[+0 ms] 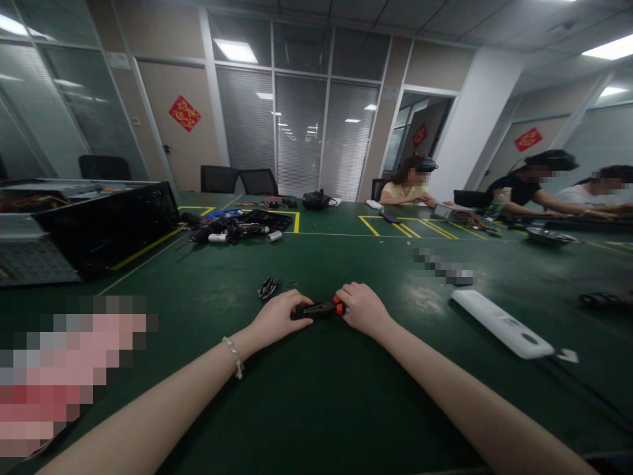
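In front of me my right hand (363, 307) is closed around the red handle end of a pair of pliers (324, 308). Their dark metal head points left, toward my other hand. My left hand (281, 315) pinches a small black part (299, 311) at the tip of the pliers. Whether the jaws grip that part is too small to tell. Just beyond my left hand lies a small pile of dark metal pieces (268, 288), with a few thin bits beside it.
A white power strip (502, 323) with a black cable lies to the right. Far left stands an open black computer case (106, 227). A heap of tools and cables (237, 225) sits at the back left. Several people (408, 185) sit across the green table (316, 409).
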The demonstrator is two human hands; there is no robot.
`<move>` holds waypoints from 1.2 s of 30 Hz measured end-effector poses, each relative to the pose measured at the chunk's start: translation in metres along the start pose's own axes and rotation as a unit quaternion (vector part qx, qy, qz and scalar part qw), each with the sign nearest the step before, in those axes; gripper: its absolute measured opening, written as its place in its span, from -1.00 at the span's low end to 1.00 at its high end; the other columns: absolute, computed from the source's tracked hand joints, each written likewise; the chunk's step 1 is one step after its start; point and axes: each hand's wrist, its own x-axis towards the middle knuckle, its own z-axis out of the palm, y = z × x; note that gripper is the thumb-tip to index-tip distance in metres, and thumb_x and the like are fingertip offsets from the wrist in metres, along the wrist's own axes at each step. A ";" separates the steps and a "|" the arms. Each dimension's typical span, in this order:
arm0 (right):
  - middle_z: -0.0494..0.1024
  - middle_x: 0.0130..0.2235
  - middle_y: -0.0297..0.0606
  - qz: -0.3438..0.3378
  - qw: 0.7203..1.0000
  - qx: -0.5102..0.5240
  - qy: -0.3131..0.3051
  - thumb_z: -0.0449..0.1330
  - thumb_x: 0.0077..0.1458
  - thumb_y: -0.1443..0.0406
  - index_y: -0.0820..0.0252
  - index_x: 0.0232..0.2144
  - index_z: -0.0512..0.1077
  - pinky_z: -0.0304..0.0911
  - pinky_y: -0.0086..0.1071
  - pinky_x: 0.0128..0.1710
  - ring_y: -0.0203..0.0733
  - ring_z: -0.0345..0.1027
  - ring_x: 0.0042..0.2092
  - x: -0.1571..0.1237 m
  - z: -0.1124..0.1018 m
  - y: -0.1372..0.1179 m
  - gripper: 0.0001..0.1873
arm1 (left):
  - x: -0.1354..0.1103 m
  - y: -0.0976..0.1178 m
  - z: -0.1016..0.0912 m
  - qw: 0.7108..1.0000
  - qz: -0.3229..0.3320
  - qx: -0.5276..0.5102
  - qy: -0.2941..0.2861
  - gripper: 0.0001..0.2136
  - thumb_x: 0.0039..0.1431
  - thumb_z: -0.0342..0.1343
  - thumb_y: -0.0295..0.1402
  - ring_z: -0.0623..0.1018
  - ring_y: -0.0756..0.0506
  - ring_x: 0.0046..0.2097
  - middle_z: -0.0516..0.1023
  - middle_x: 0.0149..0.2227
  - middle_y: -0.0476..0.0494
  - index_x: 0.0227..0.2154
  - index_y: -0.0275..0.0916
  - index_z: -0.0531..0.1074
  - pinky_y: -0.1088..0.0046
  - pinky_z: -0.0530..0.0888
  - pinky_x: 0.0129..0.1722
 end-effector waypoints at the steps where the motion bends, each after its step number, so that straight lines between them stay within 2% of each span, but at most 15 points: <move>1: 0.40 -0.32 -0.20 -0.001 1.000 0.000 0.001 0.09 -0.14 0.38 0.25 -0.33 0.36 0.02 -0.39 -0.32 -0.21 0.19 -0.30 0.000 0.000 0.000 -0.78 | 0.000 0.000 0.000 1.000 0.000 -0.001 0.001 -0.70 -0.05 0.09 -0.20 0.39 -0.07 -0.27 0.36 -0.23 -0.05 -0.21 -0.13 0.36 0.42 0.33 -0.29; 36: 0.40 -0.36 -0.23 -0.011 1.000 -0.007 0.027 0.07 -0.14 0.38 0.24 -0.36 0.35 -0.01 -0.39 -0.34 -0.22 0.16 -0.32 0.000 0.003 0.002 -0.81 | 0.000 -0.004 0.001 1.000 0.012 0.002 0.007 -0.71 -0.04 0.09 -0.20 0.39 -0.05 -0.28 0.36 -0.24 -0.02 -0.21 -0.12 0.36 0.46 0.32 -0.32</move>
